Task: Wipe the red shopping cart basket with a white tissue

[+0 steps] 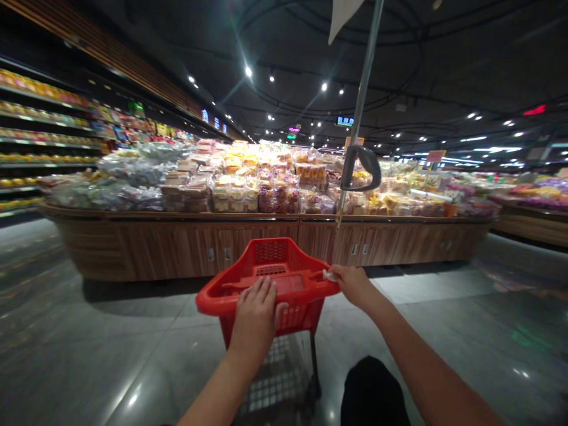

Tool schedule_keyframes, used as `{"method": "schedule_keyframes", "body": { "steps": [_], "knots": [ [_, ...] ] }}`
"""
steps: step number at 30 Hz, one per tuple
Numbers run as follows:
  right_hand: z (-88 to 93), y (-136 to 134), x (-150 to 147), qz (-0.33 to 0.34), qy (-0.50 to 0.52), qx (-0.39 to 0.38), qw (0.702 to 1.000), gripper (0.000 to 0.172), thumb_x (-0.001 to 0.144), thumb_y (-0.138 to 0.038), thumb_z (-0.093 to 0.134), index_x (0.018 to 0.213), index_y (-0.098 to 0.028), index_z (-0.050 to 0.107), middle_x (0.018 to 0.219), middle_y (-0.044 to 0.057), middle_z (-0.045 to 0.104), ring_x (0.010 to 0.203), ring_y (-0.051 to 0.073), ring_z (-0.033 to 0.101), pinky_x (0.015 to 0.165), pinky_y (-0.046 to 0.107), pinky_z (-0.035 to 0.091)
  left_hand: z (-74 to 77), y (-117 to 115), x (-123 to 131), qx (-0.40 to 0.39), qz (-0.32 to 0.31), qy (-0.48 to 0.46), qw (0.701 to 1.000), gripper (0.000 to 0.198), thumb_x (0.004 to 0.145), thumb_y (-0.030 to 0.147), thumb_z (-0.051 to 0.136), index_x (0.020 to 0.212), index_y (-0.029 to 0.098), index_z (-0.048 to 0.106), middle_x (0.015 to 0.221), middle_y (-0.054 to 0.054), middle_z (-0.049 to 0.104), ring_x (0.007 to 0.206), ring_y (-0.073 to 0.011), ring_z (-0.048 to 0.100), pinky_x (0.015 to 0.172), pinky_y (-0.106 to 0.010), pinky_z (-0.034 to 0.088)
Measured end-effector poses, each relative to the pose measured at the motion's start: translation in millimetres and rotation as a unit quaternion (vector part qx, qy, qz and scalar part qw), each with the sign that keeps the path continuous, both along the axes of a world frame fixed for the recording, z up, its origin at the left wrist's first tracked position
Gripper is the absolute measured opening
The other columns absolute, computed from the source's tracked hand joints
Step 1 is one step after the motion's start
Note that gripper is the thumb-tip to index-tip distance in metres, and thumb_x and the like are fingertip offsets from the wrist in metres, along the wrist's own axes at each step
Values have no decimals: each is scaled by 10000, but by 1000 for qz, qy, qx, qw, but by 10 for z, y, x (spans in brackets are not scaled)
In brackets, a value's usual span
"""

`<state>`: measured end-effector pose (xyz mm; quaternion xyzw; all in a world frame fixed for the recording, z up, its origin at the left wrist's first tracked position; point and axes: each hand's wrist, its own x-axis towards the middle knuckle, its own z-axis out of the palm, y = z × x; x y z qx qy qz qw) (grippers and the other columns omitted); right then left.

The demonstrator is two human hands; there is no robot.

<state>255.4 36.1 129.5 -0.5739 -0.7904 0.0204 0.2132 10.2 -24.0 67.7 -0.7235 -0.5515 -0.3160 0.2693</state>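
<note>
The person's left hand [256, 316] lies flat on the near rim of a red plastic basket [270, 260]. This hand is released, with the palm down and the fingers a little spread, so it presses on the rim and does not close around it. The right hand [350, 285] is on the right corner of the same rim, a little farther forward than the left hand, and it is clenched around the rim. A small white piece of paper or tissue [329, 275] shows at the fingers of this hand, but it is too small to tell exactly what it is.

The basket is between the two hands and in front of the person's body. Its walls have a grid of small holes, and only red plastic surfaces can be seen inside it. Under the basket, below the left hand, is a metal cart frame [277, 378] with a small dark wheel [316, 390]. A thin metal pole [361, 100] rises ahead of the right hand, and it carries a black loop handle [361, 168] and a white flag [341, 15].

Well ahead of both hands stands a long wooden table [177, 245] piled with many plastic-wrapped food packs [235, 195]. Far ahead of the left hand are store shelves [26, 136] full of colorful goods. A dark trouser knee [373, 396] shows below the right hand, above the shiny gray floor [89, 349].
</note>
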Motion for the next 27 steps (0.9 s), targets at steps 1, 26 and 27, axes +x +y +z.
{"method": "schedule_keyframes", "body": {
  "steps": [1, 26, 27],
  "knots": [
    [-42, 3, 26, -23, 1, 7, 1000, 268, 902, -209, 410, 972, -227, 668, 845, 40, 717, 826, 197, 647, 761, 292, 386, 3, 7, 0, 0, 0, -2, 1000, 344, 851, 334, 502, 1114, 141, 610, 1208, -140, 610, 1145, -306, 540, 923, -464, 412],
    [-1189, -318, -817, 42, 409, 241, 879, 185, 826, -114, 368, 849, -214, 522, 1373, 111, 454, 1284, 179, 392, 1013, 393, 355, -28, 146, -200, 30, -28, 19, 999, 367, 872, 377, 453, 1092, 133, 616, 1179, -151, 628, 1122, -292, 557, 914, -453, 411],
    [-1215, -331, -878, 57, 398, 238, 884, 186, 813, -106, 380, 795, -218, 528, 1370, 99, 461, 1277, 183, 401, 1014, 395, 351, -25, 149, -216, 27, -31, 17, 999, 372, 871, 378, 454, 1097, 131, 615, 1179, -153, 627, 1123, -293, 557, 913, -454, 414]
  ]
}}
